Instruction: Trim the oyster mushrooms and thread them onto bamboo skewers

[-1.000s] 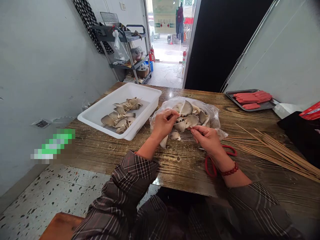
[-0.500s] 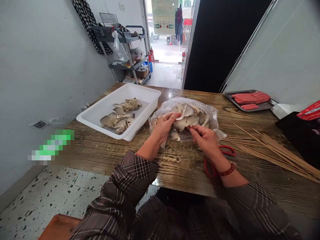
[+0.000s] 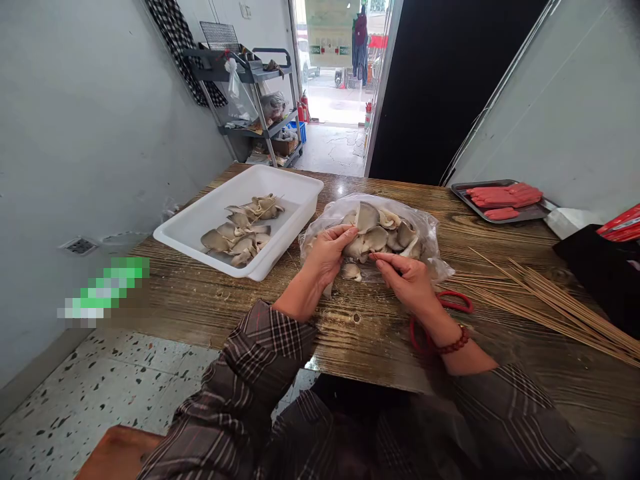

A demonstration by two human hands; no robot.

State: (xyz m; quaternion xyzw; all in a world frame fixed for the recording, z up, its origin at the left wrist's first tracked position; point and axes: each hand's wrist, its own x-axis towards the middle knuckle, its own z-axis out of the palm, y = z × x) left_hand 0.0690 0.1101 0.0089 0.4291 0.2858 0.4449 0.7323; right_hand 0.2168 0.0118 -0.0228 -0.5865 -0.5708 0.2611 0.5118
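Note:
Grey oyster mushrooms [image 3: 400, 235] lie in an open clear plastic bag [image 3: 430, 257] on the wooden table. My left hand [image 3: 327, 252] pinches a mushroom [image 3: 367, 217] at the bag's near left side. Close by on the right, my right hand [image 3: 403, 272] has its fingers pinched together at the bag's front edge; what they hold is too small to make out. One small mushroom piece [image 3: 351, 271] rests between the hands. Several mushrooms [image 3: 243, 230] sit in the white tub [image 3: 287, 243] to the left.
Red-handled scissors [image 3: 457, 301] lie beside my right wrist. Thin wooden skewers [image 3: 545, 300] spread across the table's right side. A dark tray [image 3: 533, 212] holds red sausages [image 3: 505, 195] at the back right, near a black container [image 3: 595, 267]. A shelf cart [image 3: 245, 73] stands beyond.
The mushroom at my left fingertips now stands more upright, its broad cap raised above the bag's contents. My right hand has shifted slightly left.

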